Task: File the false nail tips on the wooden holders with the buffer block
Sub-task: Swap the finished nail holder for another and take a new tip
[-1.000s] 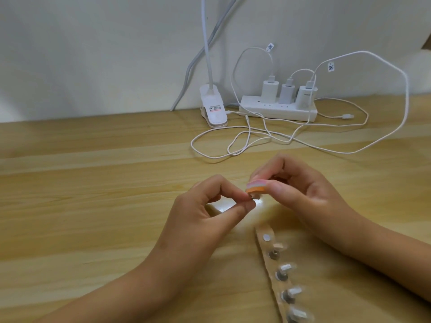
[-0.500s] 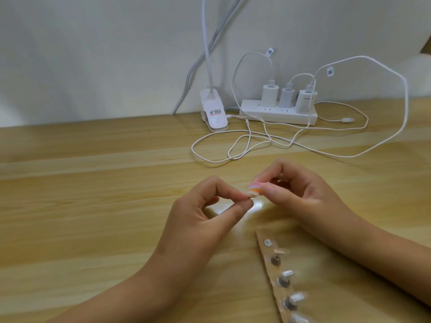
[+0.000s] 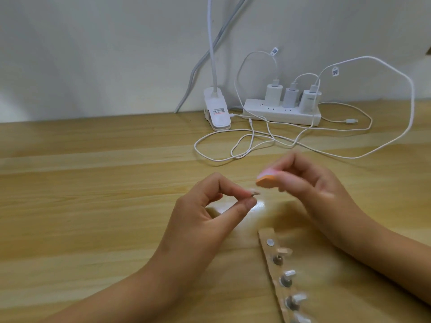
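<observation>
Partway, by the look: left hand point(image 3: 205, 213) pinching one nail tip point(image 3: 254, 194), right hand point(image 3: 319, 187) pinching buffer block point(image 3: 337, 181) just apart from it; several mounted tips point(image 3: 289, 275) on holder strip point(image 3: 265, 234), filed or not unclear.

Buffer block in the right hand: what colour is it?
The buffer block is orange below, pink on top; the head view shows it.

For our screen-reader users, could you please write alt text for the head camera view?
A left hand pinches a nail tip above a wooden table, while the right hand holds an orange-pink buffer block apart from it. A wooden holder strip lies nearby.
</observation>
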### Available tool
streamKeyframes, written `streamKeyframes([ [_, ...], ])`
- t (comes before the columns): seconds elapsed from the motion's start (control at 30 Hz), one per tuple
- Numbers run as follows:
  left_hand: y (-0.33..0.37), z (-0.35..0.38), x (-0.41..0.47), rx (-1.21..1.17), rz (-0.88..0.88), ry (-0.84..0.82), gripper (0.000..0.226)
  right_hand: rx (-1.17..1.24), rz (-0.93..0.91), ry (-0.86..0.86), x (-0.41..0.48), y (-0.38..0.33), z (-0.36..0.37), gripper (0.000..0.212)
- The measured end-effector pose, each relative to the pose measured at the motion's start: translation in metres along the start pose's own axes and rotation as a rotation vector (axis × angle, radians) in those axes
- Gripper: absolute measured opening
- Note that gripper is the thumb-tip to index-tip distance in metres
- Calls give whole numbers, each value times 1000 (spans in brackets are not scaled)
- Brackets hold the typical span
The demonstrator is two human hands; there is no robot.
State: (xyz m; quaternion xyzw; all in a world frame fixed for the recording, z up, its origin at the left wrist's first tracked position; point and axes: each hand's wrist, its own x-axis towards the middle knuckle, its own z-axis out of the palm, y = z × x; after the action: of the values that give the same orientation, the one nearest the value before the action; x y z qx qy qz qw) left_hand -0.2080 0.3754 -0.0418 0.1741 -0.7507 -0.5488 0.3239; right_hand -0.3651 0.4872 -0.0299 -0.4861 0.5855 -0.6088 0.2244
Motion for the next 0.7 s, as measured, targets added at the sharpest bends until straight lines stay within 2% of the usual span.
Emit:
streamKeyframes([
  [0.07, 1, 0, 0, -3, 1, -3, 16, 35, -41, 6, -1, -2, 0, 15],
  [0.13, 0, 0, 0, 2, 8, -8, 16, -36, -6, -58, -2, -2, 2, 24],
  [0.2, 1, 0, -1, 3, 12, -3, 16, -57, 36, -41, -2, -1, 2, 33],
  [0.3, 1, -1, 1, 1, 15, -3, 16, -16, -27, -2, -1, -6, 1, 32],
  [0.37, 0, -1, 0, 0, 13, -3, 16, -70, 4, -48, -1, -5, 2, 36],
  [0.43, 0, -1, 0, -13, 14, -2, 15, -63, 26, -23, 0, -2, 0, 34],
  [0.5, 0, -1, 1, -19, 19, -3, 16, -12, -45, 10, 0, -3, -1, 25],
  [0.6, 1, -1, 0, -14, 16, -10, 14, -114, -78, -57, -2, -1, 1, 23],
  [0.63, 1, -1, 0, -20, 14, -12, 14, -119, -81, -29, -2, 1, 0, 22],
  [0.7, 1, -1, 2, -24, 24, -24, 13, -113, -200, 56, 0, -1, -4, 17],
])
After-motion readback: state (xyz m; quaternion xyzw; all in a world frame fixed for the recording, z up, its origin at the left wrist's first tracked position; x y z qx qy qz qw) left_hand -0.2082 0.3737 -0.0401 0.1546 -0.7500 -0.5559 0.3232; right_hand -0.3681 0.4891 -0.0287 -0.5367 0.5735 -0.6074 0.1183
